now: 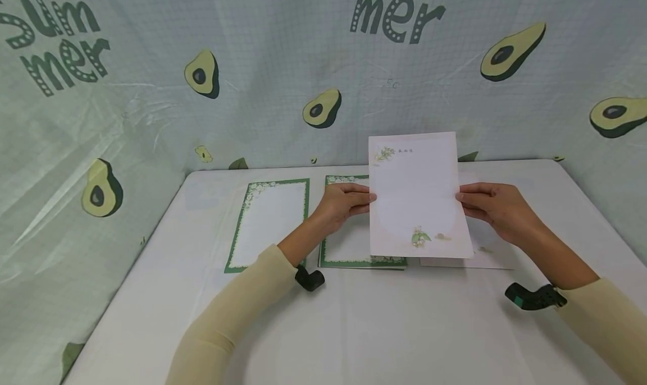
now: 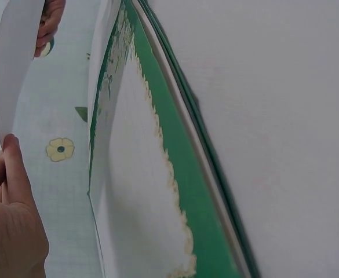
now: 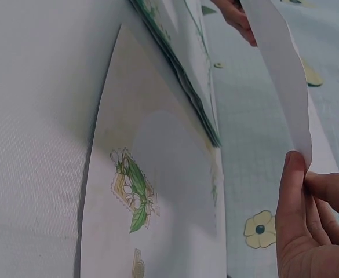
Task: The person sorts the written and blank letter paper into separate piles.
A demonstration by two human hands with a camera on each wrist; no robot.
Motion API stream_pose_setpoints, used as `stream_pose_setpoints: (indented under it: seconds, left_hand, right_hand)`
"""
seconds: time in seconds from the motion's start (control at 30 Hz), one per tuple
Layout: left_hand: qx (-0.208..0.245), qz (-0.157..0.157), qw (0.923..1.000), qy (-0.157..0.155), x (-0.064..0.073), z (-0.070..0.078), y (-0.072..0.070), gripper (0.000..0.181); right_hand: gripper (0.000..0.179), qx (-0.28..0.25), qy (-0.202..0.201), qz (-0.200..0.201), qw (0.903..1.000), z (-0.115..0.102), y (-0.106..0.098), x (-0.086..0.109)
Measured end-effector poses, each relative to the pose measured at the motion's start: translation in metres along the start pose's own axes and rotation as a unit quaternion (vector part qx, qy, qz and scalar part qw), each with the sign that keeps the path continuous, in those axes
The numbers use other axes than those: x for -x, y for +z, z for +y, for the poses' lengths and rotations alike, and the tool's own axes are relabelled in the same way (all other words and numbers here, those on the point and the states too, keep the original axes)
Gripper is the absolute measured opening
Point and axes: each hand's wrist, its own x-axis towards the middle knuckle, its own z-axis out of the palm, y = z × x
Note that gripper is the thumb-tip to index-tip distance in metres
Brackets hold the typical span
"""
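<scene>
Both hands hold up a pale pink sheet of letter paper, printed with small flowers at its top left and near its bottom. The left hand pinches its left edge between thumb and fingers, and the right hand pinches the right edge. In the left wrist view the raised sheet is seen from behind, bowed a little. Below it lies a green-bordered stack of paper, partly covered in the head view. Under the right hand rests another flower-printed sheet like the raised one.
A separate green-bordered sheet lies at the left, partly behind the left forearm. White cloth covers the table. Behind it hangs a curtain with avocado prints. A black wrist device sits at the right cuff, another at the left.
</scene>
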Motion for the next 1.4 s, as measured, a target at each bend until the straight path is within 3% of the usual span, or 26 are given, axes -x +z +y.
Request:
stream_pose_setpoints:
  seconds: [0.1, 0.3, 0.47, 0.87, 1.1, 1.4]
  left_hand:
    - [0.000, 0.000, 1.0000, -0.002, 0.000, 0.000, 0.002, 0.020]
    - [-0.007, -0.003, 0.9999, -0.008, 0.000, 0.002, 0.005, 0.022]
    - [-0.006, -0.012, 0.9999, -0.009, -0.001, 0.002, 0.007, 0.025]
    - [-0.004, -0.024, 0.9997, -0.003, -0.004, 0.000, 0.017, 0.025]
    - [0.001, -0.032, 0.9995, -0.002, -0.006, 0.001, 0.026, 0.023]
    - [0.008, -0.037, 0.9993, -0.003, -0.011, -0.003, 0.035, 0.021]
  right_hand:
    - [0.032, -0.002, 0.003, 0.003, 1.0000, 0.000, -0.001, 0.000]
    - [0.046, 0.024, 0.005, 0.012, 0.9996, 0.000, -0.001, 0.002]
    - [0.041, 0.026, 0.003, 0.010, 0.9996, 0.000, -0.005, 0.003]
    - [0.046, 0.034, -0.007, 0.015, 0.9993, 0.003, -0.017, 0.007]
    - [0.021, 0.025, -0.006, 0.023, 0.9994, 0.004, -0.025, 0.010]
    - [0.009, 0.003, -0.014, 0.029, 0.9995, 0.009, -0.034, 0.013]
